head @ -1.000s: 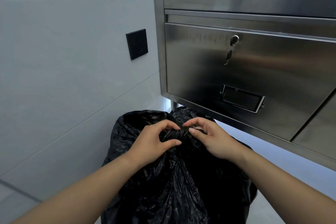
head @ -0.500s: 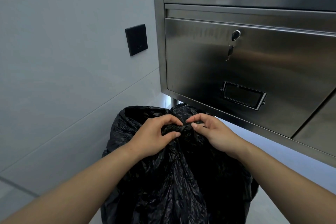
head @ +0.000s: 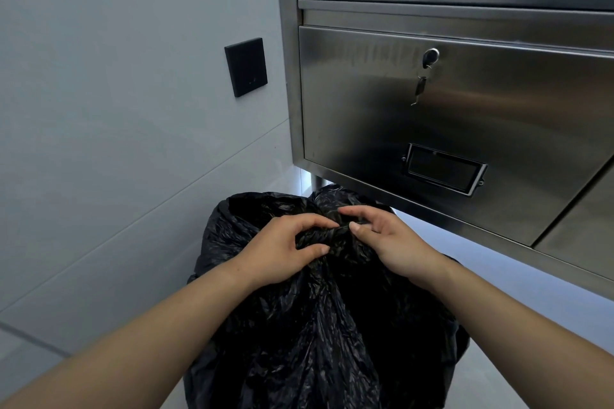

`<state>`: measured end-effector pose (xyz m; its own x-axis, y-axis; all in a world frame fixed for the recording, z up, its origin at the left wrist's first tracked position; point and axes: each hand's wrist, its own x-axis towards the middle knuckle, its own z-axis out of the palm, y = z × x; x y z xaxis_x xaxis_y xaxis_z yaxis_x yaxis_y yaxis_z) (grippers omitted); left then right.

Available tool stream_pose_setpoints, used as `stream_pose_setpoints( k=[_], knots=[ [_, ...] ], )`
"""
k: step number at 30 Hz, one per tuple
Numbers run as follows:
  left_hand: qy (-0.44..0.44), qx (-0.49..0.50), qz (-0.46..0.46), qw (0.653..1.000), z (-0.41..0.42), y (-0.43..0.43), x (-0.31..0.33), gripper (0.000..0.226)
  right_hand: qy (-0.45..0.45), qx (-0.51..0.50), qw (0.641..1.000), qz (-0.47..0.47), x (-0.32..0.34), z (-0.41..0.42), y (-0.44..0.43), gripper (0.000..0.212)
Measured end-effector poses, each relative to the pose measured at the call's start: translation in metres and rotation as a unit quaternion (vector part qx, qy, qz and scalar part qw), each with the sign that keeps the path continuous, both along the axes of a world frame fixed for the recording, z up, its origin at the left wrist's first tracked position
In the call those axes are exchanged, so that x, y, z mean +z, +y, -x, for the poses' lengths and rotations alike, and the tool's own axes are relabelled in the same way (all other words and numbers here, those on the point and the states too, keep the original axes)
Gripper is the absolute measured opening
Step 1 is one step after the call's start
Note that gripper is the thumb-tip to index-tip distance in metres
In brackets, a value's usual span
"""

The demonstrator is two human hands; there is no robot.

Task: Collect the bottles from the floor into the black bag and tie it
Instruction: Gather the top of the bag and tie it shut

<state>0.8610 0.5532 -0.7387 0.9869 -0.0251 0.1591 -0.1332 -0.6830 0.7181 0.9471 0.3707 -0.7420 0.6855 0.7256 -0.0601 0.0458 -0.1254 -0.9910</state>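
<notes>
A view from head height looks down at two bare forearms reaching forward to a full black bag [head: 315,325] that stands on a pale floor [head: 498,382]. The bag fills the lower middle of the view, its crinkled plastic gathered upward into a twisted neck [head: 327,236] near the top.

The left hand [head: 282,252] comes in from the lower left. Its fingers curl over the top of the neck and its thumb presses in from below, so the twisted plastic is pinched between them. The right hand [head: 388,242] comes in from the lower right and meets the neck from the other side. Its thumb tip touches the right end of the twist and its index finger arches over the top of the gathered plastic; the other fingers are bent loosely behind. Both hands grasp the same bunch of plastic, with the fingertips of the two hands nearly touching above it. Whether a knot is finished there is hard to tell.

Behind the neck, loose folds of the bag's mouth puff up on both sides. No bottles show; the bag's contents are hidden.

To the left is a pale tiled wall [head: 116,143] with a small black panel [head: 246,67] mounted on it. To the right, above the bag, hangs a steel cabinet [head: 498,109] with a lock [head: 430,56], a key dangling from it, and a label holder [head: 443,168] lower down.
</notes>
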Motion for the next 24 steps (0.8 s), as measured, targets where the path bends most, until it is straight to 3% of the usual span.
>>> stream_pose_setpoints(
  k=[3, 9, 14, 17, 24],
  knots=[
    [0.001, 0.005, 0.004, 1.000, -0.002, 0.000, 0.002, 0.029, -0.018, -0.007, 1.000, -0.003, -0.004, 0.000, 0.000, 0.021],
    [0.018, 0.003, 0.121, 0.992, -0.002, -0.001, 0.005, 0.024, -0.231, -0.089, 0.968, -0.030, -0.002, 0.001, 0.001, 0.023],
    [0.019, 0.019, 0.166, 0.986, -0.002, 0.005, 0.008, 0.024, -0.187, -0.055, 0.978, -0.069, -0.002, 0.008, 0.000, 0.012],
    [0.018, 0.014, 0.150, 0.988, -0.002, 0.006, 0.006, 0.023, -0.163, -0.064, 0.982, -0.069, -0.002, 0.010, 0.003, 0.021],
    [0.060, -0.016, 0.195, 0.979, -0.003, 0.004, 0.004, 0.023, -0.253, -0.124, 0.959, -0.040, -0.004, 0.005, 0.003, 0.016]
  ],
)
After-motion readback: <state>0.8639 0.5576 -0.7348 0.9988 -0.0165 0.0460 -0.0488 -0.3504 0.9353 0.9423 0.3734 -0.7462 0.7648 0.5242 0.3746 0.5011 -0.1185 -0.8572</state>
